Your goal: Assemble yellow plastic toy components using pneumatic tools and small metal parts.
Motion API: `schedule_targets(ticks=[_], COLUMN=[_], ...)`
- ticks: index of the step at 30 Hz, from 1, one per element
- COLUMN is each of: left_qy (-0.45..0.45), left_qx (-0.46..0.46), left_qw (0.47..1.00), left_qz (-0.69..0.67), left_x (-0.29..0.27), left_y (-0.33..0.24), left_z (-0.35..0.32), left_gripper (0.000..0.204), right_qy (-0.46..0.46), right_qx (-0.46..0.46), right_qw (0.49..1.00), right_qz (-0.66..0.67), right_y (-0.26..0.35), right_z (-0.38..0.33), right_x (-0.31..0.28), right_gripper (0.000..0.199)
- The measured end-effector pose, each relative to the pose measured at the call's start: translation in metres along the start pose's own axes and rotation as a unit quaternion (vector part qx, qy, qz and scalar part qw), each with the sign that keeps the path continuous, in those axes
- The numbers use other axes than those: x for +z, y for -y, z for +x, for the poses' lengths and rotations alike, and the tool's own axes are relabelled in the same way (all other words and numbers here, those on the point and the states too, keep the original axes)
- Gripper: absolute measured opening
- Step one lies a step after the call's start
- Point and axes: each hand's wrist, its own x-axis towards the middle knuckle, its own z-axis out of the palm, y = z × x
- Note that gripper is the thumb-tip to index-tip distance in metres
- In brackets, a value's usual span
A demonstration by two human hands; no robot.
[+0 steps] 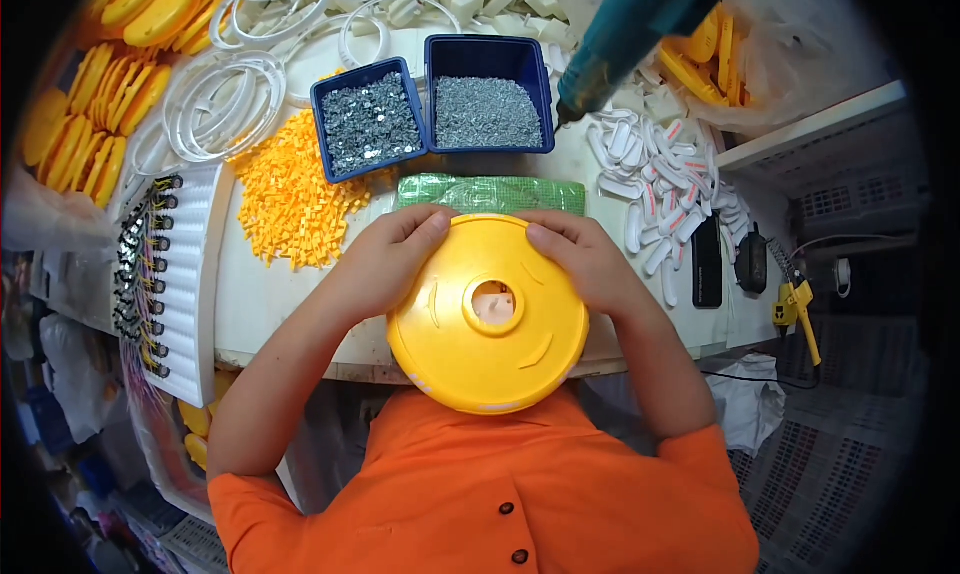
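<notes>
A round yellow plastic cover (440, 319) with a raised ring around a hole in its middle is held up in front of my orange shirt. My left hand (398, 256) grips its upper left rim, thumb on the face. On the upper right rim, my right hand (585, 259) holds it the same way. Both sets of fingers are mostly hidden behind the cover. Just beyond it lies a green woven pad (490, 191) on the white table. Behind the pad stand two dark blue bins, a smaller left one (328, 159) and a larger right one (490, 150), with small metal pieces inside.
A teal power screwdriver (640, 49) hangs at the upper right. Small yellow parts (290, 199), white rings (222, 104) and a white ribbed tray (185, 274) with wired parts are left. White oval pieces (650, 189) and a black phone-like slab (707, 264) lie right.
</notes>
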Motion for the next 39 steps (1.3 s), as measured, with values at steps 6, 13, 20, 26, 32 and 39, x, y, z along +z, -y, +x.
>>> schedule_targets(ticks=[6,13,20,26,32,39], left_qy=[-0.044,-0.18,-0.207,-0.208,-0.219,-0.187], left_qx=[-0.01,0.476,0.499,0.511,0.542,0.606], left_qw=[0.998,0.802,0.786,0.777,0.737,0.691], left_qz=[0.041,0.314,0.301,0.305,0.339,0.347], left_x=[0.001,-0.009,-0.005,-0.007,-0.006,0.007], left_y=[-0.005,-0.053,-0.014,-0.013,-0.012,0.005], left_z=[-0.007,-0.053,-0.042,-0.042,-0.051,-0.07], left_gripper=[0.041,0.058,0.06,0.058,0.052,0.024], right_qy=[0.056,-0.03,-0.022,-0.075,-0.084,-0.043], right_qx=[0.074,-0.402,-0.411,-0.455,-0.471,-0.552], right_qw=[0.996,0.871,0.858,0.789,0.759,0.752], right_qz=[0.01,-0.28,-0.308,-0.407,-0.442,-0.357], right_y=[0.01,0.066,0.043,0.042,0.04,0.025], right_z=[0.009,-0.03,-0.027,-0.028,-0.035,-0.045], right_x=[-0.006,-0.016,-0.009,-0.002,0.002,-0.011], right_gripper=[0.036,0.049,0.054,0.051,0.045,0.056])
